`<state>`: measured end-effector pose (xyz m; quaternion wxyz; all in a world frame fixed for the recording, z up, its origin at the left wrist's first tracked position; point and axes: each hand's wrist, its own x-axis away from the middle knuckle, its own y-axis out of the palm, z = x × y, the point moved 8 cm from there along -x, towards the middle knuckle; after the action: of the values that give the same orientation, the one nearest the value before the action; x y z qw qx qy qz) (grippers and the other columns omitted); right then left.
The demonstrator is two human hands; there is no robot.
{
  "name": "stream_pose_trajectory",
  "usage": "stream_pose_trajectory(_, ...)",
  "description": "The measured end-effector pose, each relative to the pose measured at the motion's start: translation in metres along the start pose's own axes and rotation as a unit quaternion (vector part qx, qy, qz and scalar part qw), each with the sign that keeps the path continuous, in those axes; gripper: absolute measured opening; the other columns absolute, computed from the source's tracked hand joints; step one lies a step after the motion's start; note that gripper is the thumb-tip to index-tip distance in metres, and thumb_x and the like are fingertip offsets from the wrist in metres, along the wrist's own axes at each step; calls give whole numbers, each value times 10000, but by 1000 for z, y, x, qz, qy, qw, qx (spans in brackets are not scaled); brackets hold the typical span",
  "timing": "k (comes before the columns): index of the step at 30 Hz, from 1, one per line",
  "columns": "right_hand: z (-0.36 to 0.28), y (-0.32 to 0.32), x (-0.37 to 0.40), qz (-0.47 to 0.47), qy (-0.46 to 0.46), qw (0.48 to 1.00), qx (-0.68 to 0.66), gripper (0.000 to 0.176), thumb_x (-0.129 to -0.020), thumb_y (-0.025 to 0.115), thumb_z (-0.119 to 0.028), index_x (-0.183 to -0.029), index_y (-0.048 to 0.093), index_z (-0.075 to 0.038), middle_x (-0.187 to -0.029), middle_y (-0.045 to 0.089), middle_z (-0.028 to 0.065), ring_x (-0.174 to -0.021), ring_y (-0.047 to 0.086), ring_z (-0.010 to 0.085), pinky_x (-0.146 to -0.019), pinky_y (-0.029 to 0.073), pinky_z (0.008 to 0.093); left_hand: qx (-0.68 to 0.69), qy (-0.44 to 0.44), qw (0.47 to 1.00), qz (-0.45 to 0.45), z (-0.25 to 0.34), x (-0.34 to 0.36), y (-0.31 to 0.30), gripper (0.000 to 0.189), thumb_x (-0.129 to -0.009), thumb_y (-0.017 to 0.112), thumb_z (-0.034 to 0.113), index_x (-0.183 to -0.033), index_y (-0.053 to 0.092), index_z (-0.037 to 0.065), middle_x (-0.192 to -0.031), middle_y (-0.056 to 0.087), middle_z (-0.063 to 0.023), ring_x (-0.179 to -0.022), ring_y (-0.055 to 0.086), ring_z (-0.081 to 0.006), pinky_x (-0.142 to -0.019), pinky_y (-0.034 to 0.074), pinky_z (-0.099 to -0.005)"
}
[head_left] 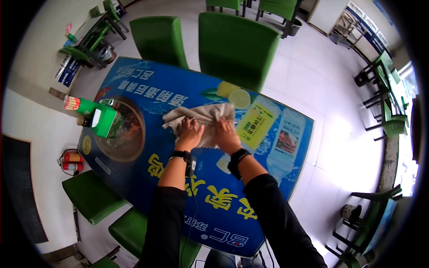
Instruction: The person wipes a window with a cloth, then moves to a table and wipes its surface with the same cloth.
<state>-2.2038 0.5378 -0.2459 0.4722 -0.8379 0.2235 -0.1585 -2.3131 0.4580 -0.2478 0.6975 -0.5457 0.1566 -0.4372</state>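
Note:
A greyish-beige cleaning cloth point(205, 112) lies bunched and creased on the blue printed tabletop point(178, 147), right of its middle. Both hands rest on this cloth, side by side. My left hand point(190, 134) grips its left part, fingers bent into the fabric. On the right part, my right hand point(227, 136) holds the cloth with its fingers pressed together; some fingertips are hard to make out. Dark bands circle both wrists, and a thin cable runs along the left forearm.
A green caddy point(103, 119) stands on the table's left side with chopsticks point(71, 102) and a dark-capped bottle point(83, 120) beside it. Green chairs point(237, 47) border the far edge, others the near left. Red fire extinguishers point(73, 161) stand by the left wall.

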Motion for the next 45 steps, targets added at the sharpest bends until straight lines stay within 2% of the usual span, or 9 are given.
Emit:
stream_pose_trajectory(5,105,-54,65,-6,73,988,139,642,-824,429,-380,-1275,239,36,-1358,177,171,-1283,109,257,-1030,125,363,20,109,994,19,127,18,69,710,-799,322,543,-1268,302,10,-1342,186,-226,-1266,118,-344,-1018,111,-450)
stream_pose_trajectory(11,165,-82,166,41,141,989,30,647,-801,462,-355,-1265,251,43,-1351,187,177,-1270,143,280,-1023,150,382,-59,185,979,-69,211,96,125,699,-819,287,541,-1307,237,43,-1379,163,-129,-1285,77,-288,-1006,97,-490)
stream_pose_trajectory(15,139,-73,236,48,120,991,26,581,-767,506,-352,-1165,398,58,-1324,227,194,-1260,163,297,-1008,183,407,-39,205,972,-107,214,161,147,710,-820,326,522,-1293,239,0,-1371,161,-157,-1282,70,-298,-1017,105,-455)
stream_pose_trajectory(20,85,-22,337,-51,58,997,-16,628,-757,516,-346,-1214,344,47,-1349,183,189,-1273,121,307,-1022,147,399,-55,137,977,-154,195,284,159,673,-836,340,475,-1268,269,-36,-1365,156,-180,-1274,89,-321,-1027,94,-433)
stream_pose_trajectory(26,8,19,464,-121,-98,987,32,532,-745,443,-172,-1199,341,86,-1312,267,180,-1264,178,264,-1028,162,361,-40,54,992,-110,173,430,213,610,-799,444,379,-1248,322,-16,-1333,209,-217,-1251,124,-374,-1011,112,-483)
stream_pose_trajectory(29,-3,24,497,-154,-132,978,47,579,-744,476,-214,-1222,315,71,-1308,274,172,-1259,191,259,-1027,161,354,86,45,994,56,166,469,229,554,-796,449,365,-1220,388,13,-1322,234,-207,-1239,164,-380,-997,152,-492)
stream_pose_trajectory(33,-3,23,516,-185,-176,967,-4,622,-733,528,-258,-1230,319,50,-1310,277,157,-1258,193,255,-1026,162,355,87,7,996,-6,174,493,230,528,-810,473,360,-1231,382,53,-1344,145,-214,-1249,84,-393,-1003,87,-495)
stream_pose_trajectory(36,5,29,513,-209,-160,964,-28,684,-721,564,-261,-1262,260,25,-1326,259,153,-1261,189,248,-1026,172,333,125,-14,992,-27,175,497,234,456,-805,482,380,-1136,489,65,-1305,231,-200,-1201,203,-396,-965,211,-483)
stream_pose_trajectory(45,-9,27,474,-240,-149,958,35,736,-705,582,-348,-1269,259,-4,-1330,249,167,-1251,206,279,-1018,188,348,88,-27,994,-60,159,477,212,470,-837,405,409,-1175,458,86,-1304,263,-126,-1225,182,-338,-979,210,-463)
